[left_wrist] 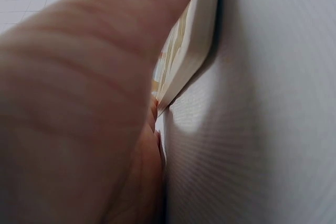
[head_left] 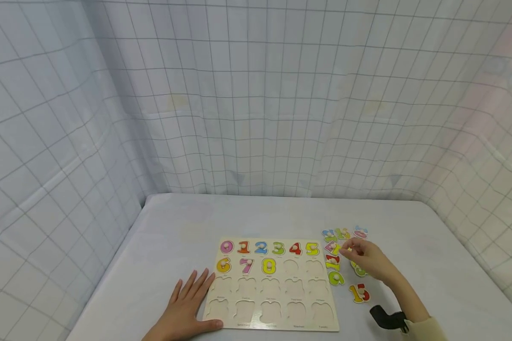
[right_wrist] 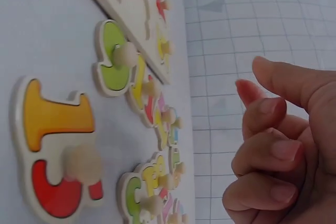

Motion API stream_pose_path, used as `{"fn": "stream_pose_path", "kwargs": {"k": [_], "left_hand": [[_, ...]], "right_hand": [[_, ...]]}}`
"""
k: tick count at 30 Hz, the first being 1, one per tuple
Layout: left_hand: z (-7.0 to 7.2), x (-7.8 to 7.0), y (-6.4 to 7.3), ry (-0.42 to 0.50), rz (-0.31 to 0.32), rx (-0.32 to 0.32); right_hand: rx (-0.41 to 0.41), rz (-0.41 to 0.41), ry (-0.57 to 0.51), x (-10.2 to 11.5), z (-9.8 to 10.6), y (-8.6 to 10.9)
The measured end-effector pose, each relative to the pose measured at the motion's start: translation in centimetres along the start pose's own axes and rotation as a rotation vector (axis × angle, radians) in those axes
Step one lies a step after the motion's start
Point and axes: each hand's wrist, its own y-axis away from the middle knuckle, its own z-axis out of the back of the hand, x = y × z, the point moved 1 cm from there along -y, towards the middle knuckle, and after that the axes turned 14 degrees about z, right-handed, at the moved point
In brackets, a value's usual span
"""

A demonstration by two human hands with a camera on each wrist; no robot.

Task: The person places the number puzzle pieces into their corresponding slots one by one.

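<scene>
My left hand (head_left: 185,305) lies flat with spread fingers at the left edge of a wooden number puzzle board (head_left: 279,277); fingers and thumb touch that edge. Pieces 0 to 8 sit in the upper recesses, such as the pink 0 (head_left: 227,246) and the yellow 8 (head_left: 269,266). My right hand (head_left: 369,258) hovers over loose number pieces right of the board. In the right wrist view its fingers (right_wrist: 268,148) are loosely bent, thumb and index fingertip apart, with nothing between them. Below it lies the 15 piece (head_left: 360,293), orange and red, with a round knob.
Loose pieces cluster along the board's right edge, among them a green piece (head_left: 336,278), a red-and-yellow one (head_left: 333,262) and a blue-and-pink one (head_left: 360,232). A white cloth covers the table (head_left: 132,279). Checked curtains (head_left: 256,118) hang behind and at both sides.
</scene>
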Motion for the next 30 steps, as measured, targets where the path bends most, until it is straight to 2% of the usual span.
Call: {"fn": "stream_pose_path", "kwargs": {"k": [4, 6, 9, 14, 18, 20, 23, 27, 30], "left_hand": [[-0.1, 0.1, 0.1, -0.006, -0.003, -0.008], [0.0, 0.0, 0.1, -0.006, -0.004, -0.004], [0.2, -0.1, 0.3, 0.003, -0.005, 0.005], [0.5, -0.3, 0.5, 0.015, -0.008, 0.008], [0.4, -0.3, 0.5, -0.001, -0.003, 0.004], [0.4, -0.2, 0.4, 0.0, -0.004, 0.0], [0.3, -0.2, 0.4, 0.001, -0.006, -0.003], [0.4, -0.2, 0.4, 0.01, -0.01, -0.001], [0.3, -0.2, 0.3, 0.015, -0.012, 0.001]], "right_hand": [[0.193, 0.041, -0.025, -0.9, -0.8, 0.4], [0.251, 0.055, -0.043, -1.2, -1.2, 0.4], [0.293, 0.053, -0.058, -1.4, -1.7, 0.4], [0.335, 0.01, -0.086, -1.8, -2.2, 0.5], [0.344, 0.016, -0.08, -2.4, -2.6, 0.8], [0.343, 0.032, -0.043, -2.5, -2.7, 0.8], [0.335, 0.067, 0.071, -2.3, -2.5, 0.9], [0.315, 0.09, 0.24, -1.2, -2.3, 1.0], [0.281, 0.109, 0.305, -0.2, -2.4, 0.6]]}}
